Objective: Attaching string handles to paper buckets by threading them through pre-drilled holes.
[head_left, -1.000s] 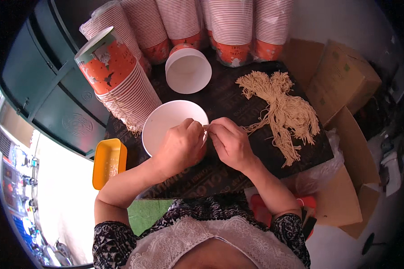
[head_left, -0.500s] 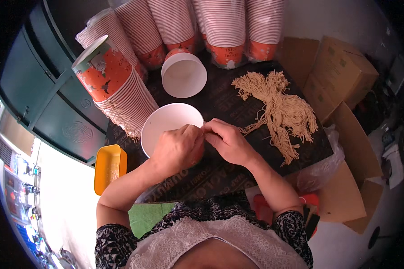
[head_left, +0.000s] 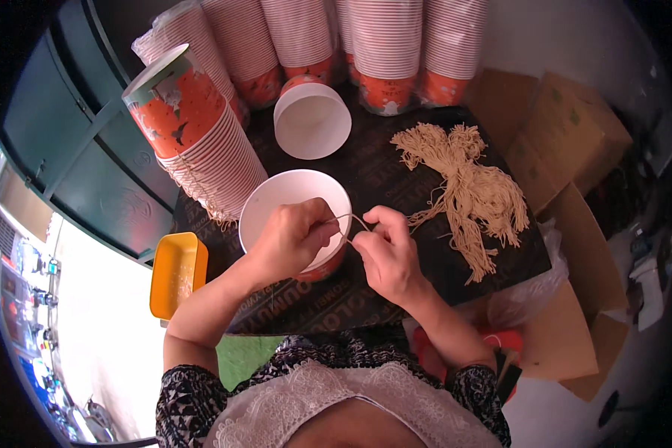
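Observation:
A paper bucket (head_left: 272, 200), white inside and orange outside, stands in front of me on the dark table. My left hand (head_left: 291, 240) reaches over its opening, fingers closed on one part of a thin beige cord (head_left: 355, 216). Just right of the rim, my right hand (head_left: 388, 255) pinches the same cord, which makes a small loop between the two hands. Whether the cord passes through the bucket wall is hidden by my fingers. A bundle of beige cords (head_left: 479, 190) lies to the right.
Nested orange buckets (head_left: 209, 145) lean at the left, cords hanging along their rims. Behind, a single bucket (head_left: 312, 123) lies tipped toward me before several wrapped stacks (head_left: 384, 45). A yellow tray (head_left: 179, 272) sits at the left edge; cardboard boxes (head_left: 575, 134) stand beyond the table's right side.
My hands have moved apart from a close pinch at the bucket's rim. The right hand has shifted right and toward me, and a loop of cord now shows between them.

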`<state>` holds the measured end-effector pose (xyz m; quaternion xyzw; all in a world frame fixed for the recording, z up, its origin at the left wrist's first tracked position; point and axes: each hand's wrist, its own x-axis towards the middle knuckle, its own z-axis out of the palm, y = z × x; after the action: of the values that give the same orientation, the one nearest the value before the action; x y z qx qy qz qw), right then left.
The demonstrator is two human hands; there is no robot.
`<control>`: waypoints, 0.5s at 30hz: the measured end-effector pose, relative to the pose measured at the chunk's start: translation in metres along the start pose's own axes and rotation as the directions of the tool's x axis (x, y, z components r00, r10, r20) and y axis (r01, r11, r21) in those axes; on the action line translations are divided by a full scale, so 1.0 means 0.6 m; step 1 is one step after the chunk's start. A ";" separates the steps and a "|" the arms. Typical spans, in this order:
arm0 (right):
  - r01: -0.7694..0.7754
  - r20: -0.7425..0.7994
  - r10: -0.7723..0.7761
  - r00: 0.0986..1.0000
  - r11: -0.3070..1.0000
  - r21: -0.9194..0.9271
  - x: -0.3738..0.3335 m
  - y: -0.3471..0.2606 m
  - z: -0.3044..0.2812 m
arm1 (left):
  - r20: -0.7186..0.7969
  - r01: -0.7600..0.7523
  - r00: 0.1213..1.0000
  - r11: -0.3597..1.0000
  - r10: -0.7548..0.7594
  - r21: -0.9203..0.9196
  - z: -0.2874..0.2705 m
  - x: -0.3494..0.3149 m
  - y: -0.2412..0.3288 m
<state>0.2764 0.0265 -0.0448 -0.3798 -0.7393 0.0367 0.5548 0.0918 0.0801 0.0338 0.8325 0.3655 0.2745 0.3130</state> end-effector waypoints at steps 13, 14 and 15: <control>0.067 -0.043 -0.068 0.997 0.998 -0.015 -0.011 0.006 0.005 | 0.005 0.093 0.996 0.995 -0.093 -0.036 -0.004 -0.004 -0.023; 0.047 -0.051 -0.045 0.998 0.998 0.031 -0.008 0.006 0.005 | -0.016 0.056 0.998 0.998 -0.056 -0.026 -0.003 -0.004 -0.023; 0.049 -0.051 -0.047 0.998 0.998 0.032 -0.004 0.007 0.006 | -0.018 0.055 0.998 0.998 -0.056 -0.025 -0.003 -0.005 -0.019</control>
<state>0.2759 0.0296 -0.0501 -0.3533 -0.7334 0.0260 0.5802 0.0837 0.0847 0.0263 0.8154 0.3882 0.2781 0.3273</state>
